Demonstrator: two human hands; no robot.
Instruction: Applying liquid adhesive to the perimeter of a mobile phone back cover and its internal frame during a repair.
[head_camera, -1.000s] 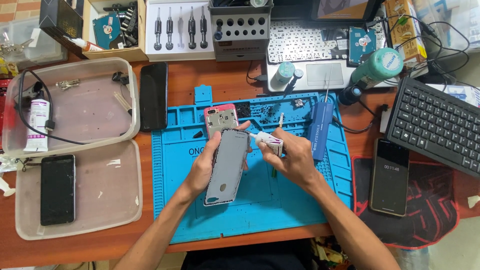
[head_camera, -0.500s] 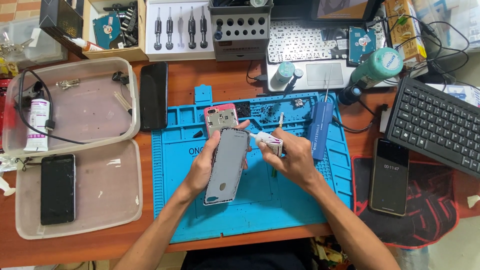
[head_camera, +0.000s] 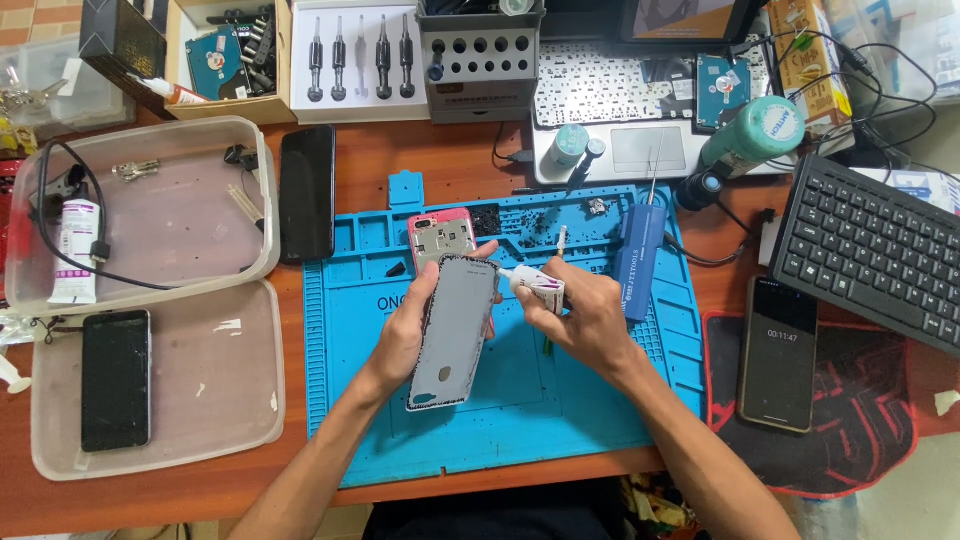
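The blue mat (head_camera: 560, 400) covers the desk in front of you, with a pink phone frame (head_camera: 441, 238) lying on it. Above the mat, your left hand (head_camera: 405, 335) grips a grey phone back cover (head_camera: 455, 330) by its edge. Your right hand (head_camera: 585, 315) pinches a small glue tube (head_camera: 535, 287), its tip at the cover's top corner.
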